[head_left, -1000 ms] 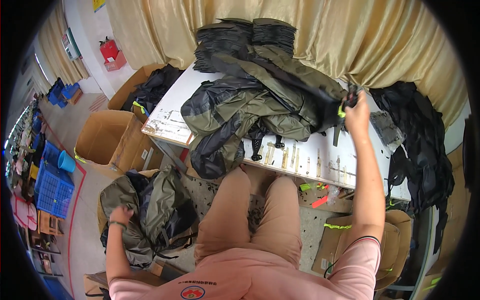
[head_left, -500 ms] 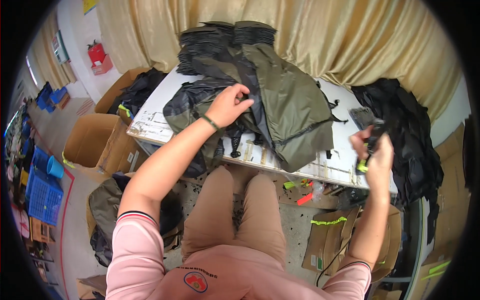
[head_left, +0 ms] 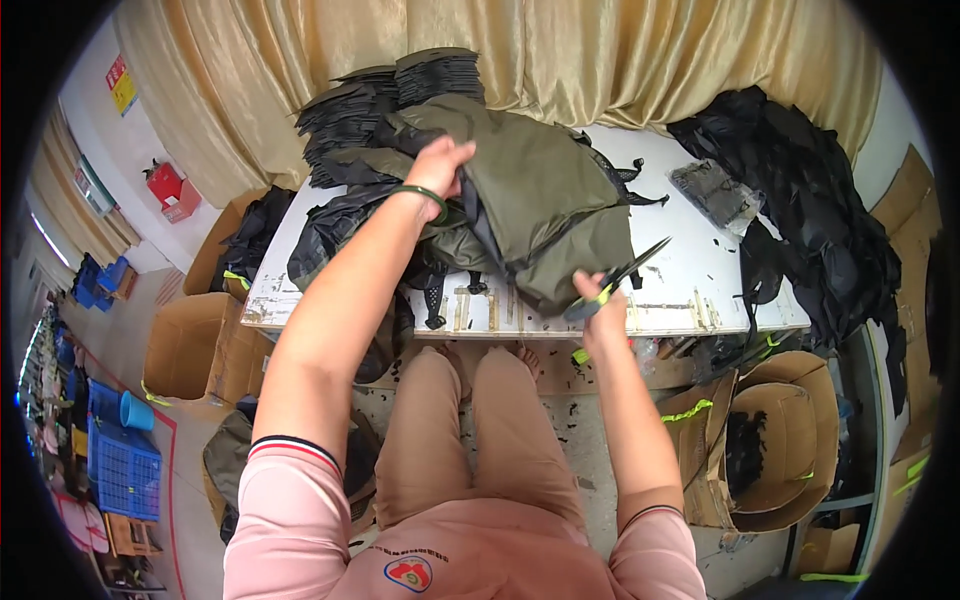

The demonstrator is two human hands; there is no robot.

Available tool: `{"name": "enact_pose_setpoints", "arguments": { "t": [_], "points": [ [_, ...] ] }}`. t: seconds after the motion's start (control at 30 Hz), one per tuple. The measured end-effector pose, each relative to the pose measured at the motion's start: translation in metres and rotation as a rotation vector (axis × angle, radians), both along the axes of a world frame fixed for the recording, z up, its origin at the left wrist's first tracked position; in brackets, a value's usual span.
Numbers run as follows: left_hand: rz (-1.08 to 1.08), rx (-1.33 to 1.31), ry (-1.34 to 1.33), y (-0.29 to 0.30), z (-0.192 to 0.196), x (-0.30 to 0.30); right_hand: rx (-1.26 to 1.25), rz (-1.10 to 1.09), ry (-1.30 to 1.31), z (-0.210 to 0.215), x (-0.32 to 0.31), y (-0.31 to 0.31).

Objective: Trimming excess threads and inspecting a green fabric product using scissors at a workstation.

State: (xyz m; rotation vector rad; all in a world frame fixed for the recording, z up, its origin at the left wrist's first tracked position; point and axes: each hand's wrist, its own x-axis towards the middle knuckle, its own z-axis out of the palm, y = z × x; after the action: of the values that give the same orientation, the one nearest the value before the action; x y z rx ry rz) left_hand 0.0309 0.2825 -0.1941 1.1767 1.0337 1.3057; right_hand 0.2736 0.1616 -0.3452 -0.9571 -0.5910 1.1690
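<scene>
On the white table [head_left: 690, 240] spreads an olive-green fabric piece [head_left: 540, 165] with a dark underside and black mesh and straps along its edge. My left hand [head_left: 440, 168], a dark bangle at its wrist, is closed on the upper left edge of this fabric. In my right hand [head_left: 603, 315] is a pair of scissors [head_left: 630, 268] with dark blades and yellow-and-dark handles. The blades point up and to the right, away from the fabric. The fabric's lower right corner lies close beside my right hand; whether they touch I cannot tell.
Stacks of black flat pieces [head_left: 437, 80] stand at the table's back left. A clear-wrapped packet [head_left: 715, 195] lies to the right, beside a heap of black fabric [head_left: 800, 190]. Cardboard boxes [head_left: 190, 345] stand left, with another box [head_left: 790, 440] right. Scraps litter the floor.
My right hand has brought the scissors leftward from the table's right side to the fabric. My left hand has moved up and left slightly, and the olive fabric has shifted with the view.
</scene>
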Motion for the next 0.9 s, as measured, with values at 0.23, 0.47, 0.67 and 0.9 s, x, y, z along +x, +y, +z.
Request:
{"name": "enact_pose_setpoints", "arguments": {
  "t": [0.23,0.47,0.67,0.9],
  "points": [
    [0.152,1.148,0.581,-0.140,0.120,0.011,0.489,-0.068,-0.186,0.168,0.058,-0.032],
    [0.145,1.194,1.262,-0.307,0.074,-0.070,0.588,-0.113,-0.837,0.218,0.036,-0.129],
    [0.210,1.213,1.191,-0.363,0.036,-0.245,1.124,-0.653,-1.202,0.269,0.072,-0.197],
    [-0.235,1.643,2.245,-0.416,-0.182,-0.120,0.014,0.284,-0.816,0.188,0.032,-0.198]
  ]
}}
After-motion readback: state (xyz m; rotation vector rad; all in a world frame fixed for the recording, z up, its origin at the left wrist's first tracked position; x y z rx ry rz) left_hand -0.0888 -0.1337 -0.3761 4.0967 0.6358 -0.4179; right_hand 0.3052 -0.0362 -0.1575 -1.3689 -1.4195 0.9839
